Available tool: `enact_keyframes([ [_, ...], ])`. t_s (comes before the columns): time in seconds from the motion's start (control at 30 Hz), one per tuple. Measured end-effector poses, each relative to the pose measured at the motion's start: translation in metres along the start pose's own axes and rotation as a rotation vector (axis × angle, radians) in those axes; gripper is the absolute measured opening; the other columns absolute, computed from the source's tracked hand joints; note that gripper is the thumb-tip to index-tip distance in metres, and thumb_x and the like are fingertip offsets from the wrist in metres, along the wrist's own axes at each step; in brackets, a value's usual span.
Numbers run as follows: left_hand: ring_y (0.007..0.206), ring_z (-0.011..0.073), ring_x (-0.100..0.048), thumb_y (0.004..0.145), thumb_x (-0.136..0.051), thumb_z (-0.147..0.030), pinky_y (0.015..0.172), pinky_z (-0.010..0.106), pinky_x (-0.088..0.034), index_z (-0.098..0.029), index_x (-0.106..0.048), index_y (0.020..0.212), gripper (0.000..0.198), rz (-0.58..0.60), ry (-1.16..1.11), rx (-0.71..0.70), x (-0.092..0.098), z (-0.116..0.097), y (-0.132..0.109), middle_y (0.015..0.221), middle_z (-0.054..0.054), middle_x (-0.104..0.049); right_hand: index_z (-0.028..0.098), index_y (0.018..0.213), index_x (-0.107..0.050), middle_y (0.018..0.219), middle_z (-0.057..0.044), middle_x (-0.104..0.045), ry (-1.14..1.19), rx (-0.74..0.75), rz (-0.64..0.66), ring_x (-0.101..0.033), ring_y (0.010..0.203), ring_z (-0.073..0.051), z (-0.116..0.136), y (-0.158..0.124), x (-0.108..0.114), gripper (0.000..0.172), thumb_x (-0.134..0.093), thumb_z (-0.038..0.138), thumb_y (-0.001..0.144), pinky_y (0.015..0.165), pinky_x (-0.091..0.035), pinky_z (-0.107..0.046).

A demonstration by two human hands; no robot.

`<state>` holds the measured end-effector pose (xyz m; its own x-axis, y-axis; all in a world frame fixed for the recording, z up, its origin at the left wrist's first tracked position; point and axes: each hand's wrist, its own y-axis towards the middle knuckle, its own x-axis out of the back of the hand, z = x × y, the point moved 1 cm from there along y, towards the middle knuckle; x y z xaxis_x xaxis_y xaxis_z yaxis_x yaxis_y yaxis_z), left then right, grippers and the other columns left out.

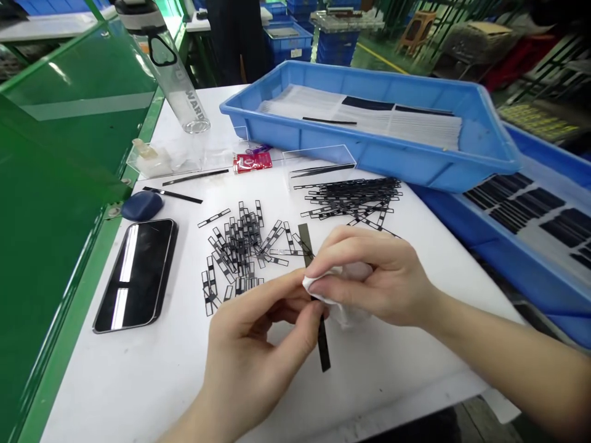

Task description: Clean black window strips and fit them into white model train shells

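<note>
My left hand (268,344) pinches a thin dark strip (325,351) near its middle, over the white table (184,381). Against that strip my right hand (373,277) presses a crumpled white cloth (344,311) between thumb and fingers. The strip's upper end shows past my fingertips, while its middle is hidden by both hands. Just beyond my hands lies a loose pile of small black-framed pieces (244,240). Farther right, longer black-framed strips (355,197) are heaped together.
A blue tray (369,144) holding white sheets stands at the back, with another blue tray (530,258) at the right. On the left are a phone (136,277), a dark blue rounded object (141,206) and a clear bottle (178,92). A red packet (252,162) lies near a clear box.
</note>
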<state>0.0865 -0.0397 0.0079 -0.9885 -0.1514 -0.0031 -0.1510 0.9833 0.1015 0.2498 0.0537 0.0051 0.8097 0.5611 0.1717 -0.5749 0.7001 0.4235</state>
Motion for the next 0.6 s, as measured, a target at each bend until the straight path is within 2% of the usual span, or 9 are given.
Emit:
enact_keyframes([
  [0.1, 0.075, 0.0146, -0.074, 0.085, -0.075, -0.003, 0.071, 0.023, -0.063, -0.034, -0.079, 0.119, 0.047, 0.044, 0.101, -0.087, 0.0019, 0.0023, -0.0009, 0.095, -0.002, -0.081, 0.033, 0.121, -0.063, 0.087, 0.005, -0.065, 0.111, -0.205, -0.002, -0.068, 0.063, -0.011, 0.0001, -0.0033, -0.0007, 0.046, -0.084, 0.017, 0.084, 0.054, -0.058, -0.022],
  [0.2, 0.079, 0.0153, -0.073, 0.085, -0.074, -0.003, 0.072, 0.023, -0.061, -0.035, -0.079, 0.117, 0.045, 0.055, 0.176, -0.097, 0.0042, 0.0031, -0.0007, 0.098, -0.002, -0.081, 0.036, 0.136, -0.054, 0.087, 0.005, -0.067, 0.138, -0.31, -0.02, -0.071, 0.066, -0.012, 0.002, -0.0045, -0.0013, 0.066, -0.087, 0.018, 0.081, 0.055, -0.059, -0.02],
  [0.33, 0.076, 0.0138, -0.071, 0.086, -0.072, -0.003, 0.069, 0.022, -0.058, -0.039, -0.079, 0.113, 0.045, 0.08, 0.207, -0.106, 0.0054, 0.0031, -0.0009, 0.092, -0.004, -0.079, 0.028, 0.133, -0.06, 0.083, 0.004, -0.067, 0.094, -0.261, -0.028, -0.071, 0.069, -0.013, 0.0036, -0.003, -0.0004, 0.059, -0.087, 0.019, 0.081, 0.061, -0.06, -0.022],
  [0.6, 0.074, 0.0126, -0.069, 0.085, -0.069, 0.0, 0.07, 0.022, -0.059, -0.041, -0.077, 0.116, 0.052, 0.12, 0.151, -0.132, 0.0011, 0.0018, -0.0052, 0.089, -0.005, -0.075, 0.028, 0.131, -0.059, 0.081, 0.006, -0.066, 0.157, -0.262, -0.146, -0.063, 0.058, -0.008, 0.0046, 0.0025, 0.0083, 0.059, -0.086, 0.018, 0.08, 0.048, -0.052, -0.018],
])
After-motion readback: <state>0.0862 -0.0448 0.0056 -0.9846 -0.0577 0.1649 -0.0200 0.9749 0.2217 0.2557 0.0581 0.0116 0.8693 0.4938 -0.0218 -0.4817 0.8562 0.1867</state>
